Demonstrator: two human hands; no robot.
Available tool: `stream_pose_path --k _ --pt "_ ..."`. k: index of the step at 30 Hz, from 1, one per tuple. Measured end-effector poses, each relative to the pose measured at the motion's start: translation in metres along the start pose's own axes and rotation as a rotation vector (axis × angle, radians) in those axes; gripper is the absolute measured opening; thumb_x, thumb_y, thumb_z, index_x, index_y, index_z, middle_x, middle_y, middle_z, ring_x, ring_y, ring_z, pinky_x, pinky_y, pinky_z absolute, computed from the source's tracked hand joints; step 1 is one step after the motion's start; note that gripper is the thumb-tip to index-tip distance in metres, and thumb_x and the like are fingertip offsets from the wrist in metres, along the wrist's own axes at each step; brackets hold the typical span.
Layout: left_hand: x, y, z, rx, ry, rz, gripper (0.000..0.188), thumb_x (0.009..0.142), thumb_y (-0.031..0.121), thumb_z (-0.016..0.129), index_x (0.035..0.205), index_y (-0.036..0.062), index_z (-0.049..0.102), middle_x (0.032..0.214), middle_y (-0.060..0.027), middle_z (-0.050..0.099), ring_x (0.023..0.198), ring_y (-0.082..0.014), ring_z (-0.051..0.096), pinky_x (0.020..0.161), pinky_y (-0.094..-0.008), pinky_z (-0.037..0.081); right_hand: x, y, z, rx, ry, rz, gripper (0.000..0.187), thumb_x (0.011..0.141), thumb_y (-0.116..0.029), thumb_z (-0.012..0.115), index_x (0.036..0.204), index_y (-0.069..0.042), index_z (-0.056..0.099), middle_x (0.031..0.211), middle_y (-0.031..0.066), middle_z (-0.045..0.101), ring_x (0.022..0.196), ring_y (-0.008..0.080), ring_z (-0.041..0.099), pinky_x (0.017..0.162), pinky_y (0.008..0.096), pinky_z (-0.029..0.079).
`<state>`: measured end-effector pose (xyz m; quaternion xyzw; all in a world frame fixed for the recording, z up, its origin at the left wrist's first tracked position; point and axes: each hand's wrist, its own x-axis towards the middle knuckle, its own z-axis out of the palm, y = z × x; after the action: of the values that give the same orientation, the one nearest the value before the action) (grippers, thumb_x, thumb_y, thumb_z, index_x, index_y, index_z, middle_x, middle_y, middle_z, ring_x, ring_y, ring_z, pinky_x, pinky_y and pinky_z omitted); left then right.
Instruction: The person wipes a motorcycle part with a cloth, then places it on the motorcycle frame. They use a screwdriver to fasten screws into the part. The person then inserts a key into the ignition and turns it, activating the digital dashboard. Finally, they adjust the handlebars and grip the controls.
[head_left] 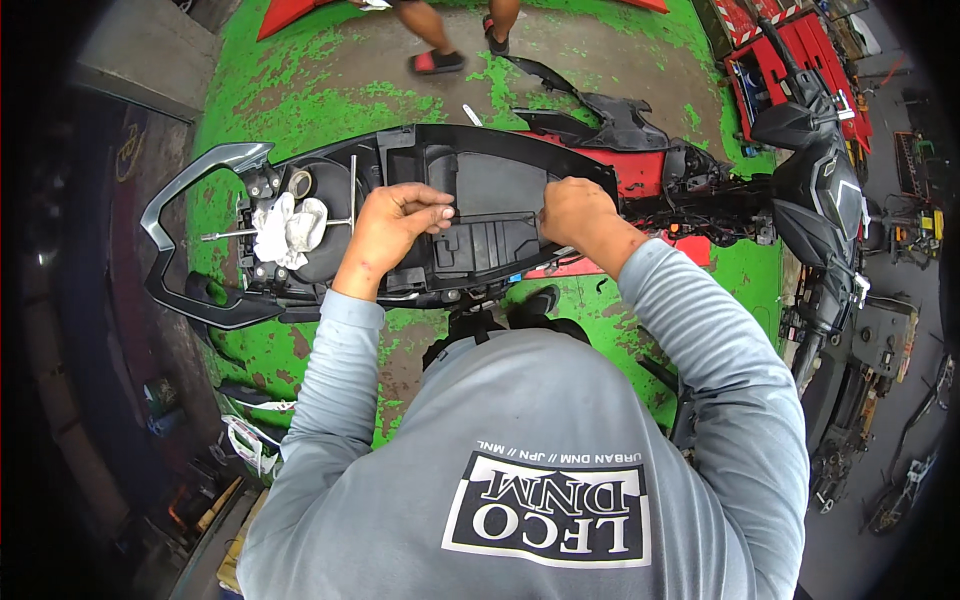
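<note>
A partly stripped motor scooter lies crosswise before me, with its black under-seat storage box [500, 185] exposed. My left hand [405, 222] is over the box's left part, thumb and fingers pinched together; what they hold, if anything, is too small to make out. At the box's right end my right hand [583, 212] is closed, knuckles up, with its fingertips hidden from view. Left of my left hand, a crumpled white cloth [290, 232] rests on the scooter's rear, beside a tape roll [300, 183] and a metal T-handle wrench [353, 180].
A silver-black grab rail [152, 215] curves round the scooter's rear at left. Its handlebar assembly [825, 195] stands at right. Black body panels [610, 118] lie beyond, near a red tool cabinet [750, 85]. Another person's feet [437, 62] are on the green floor ahead.
</note>
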<state>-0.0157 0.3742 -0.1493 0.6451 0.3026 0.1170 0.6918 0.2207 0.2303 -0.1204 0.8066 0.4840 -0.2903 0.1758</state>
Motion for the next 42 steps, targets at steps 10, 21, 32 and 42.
stream_pose_path --k 10,21,32,42 --pt "-0.016 0.002 0.009 -0.149 0.121 0.002 0.021 0.091 0.004 0.077 0.110 -0.0037 0.075 0.095 -0.0111 0.078 0.090 -0.0162 0.075 0.080 -0.0273 0.059 -0.104 0.072 -0.008 0.645 0.544 -0.402 0.034 0.090 -0.020 0.076 0.119 -0.002 0.073 0.101 0.0181 0.076 0.092 0.0362 0.073 0.082 0.0432 0.056" --pt "-0.030 0.028 0.062 -0.699 0.029 0.057 0.027 0.103 0.002 0.058 0.130 -0.0009 0.065 0.126 -0.0221 0.070 0.112 -0.0296 0.072 0.096 -0.0400 0.063 -0.163 0.102 0.060 1.231 0.492 -0.339 0.041 0.089 -0.013 0.081 0.126 -0.001 0.070 0.115 0.0085 0.070 0.105 0.0168 0.066 0.092 0.0315 0.052" --pt "-0.040 0.037 0.092 -0.579 0.008 0.082 0.021 0.102 0.003 0.061 0.121 0.0004 0.069 0.121 -0.0203 0.072 0.108 -0.0283 0.074 0.094 -0.0380 0.064 -0.167 0.123 0.069 1.147 0.538 -0.427 0.040 0.086 -0.011 0.082 0.123 -0.001 0.071 0.107 0.0088 0.071 0.097 0.0190 0.067 0.085 0.0323 0.052" --pt "-0.011 0.016 0.051 0.113 -0.168 -0.145 0.020 0.102 0.006 0.062 0.119 -0.0017 0.069 0.117 -0.0165 0.074 0.107 -0.0278 0.074 0.092 -0.0357 0.061 -0.172 0.091 0.021 0.759 0.674 -0.454 0.035 0.084 -0.008 0.080 0.117 -0.005 0.068 0.109 0.0120 0.062 0.095 0.0343 0.067 0.081 0.0415 0.055"
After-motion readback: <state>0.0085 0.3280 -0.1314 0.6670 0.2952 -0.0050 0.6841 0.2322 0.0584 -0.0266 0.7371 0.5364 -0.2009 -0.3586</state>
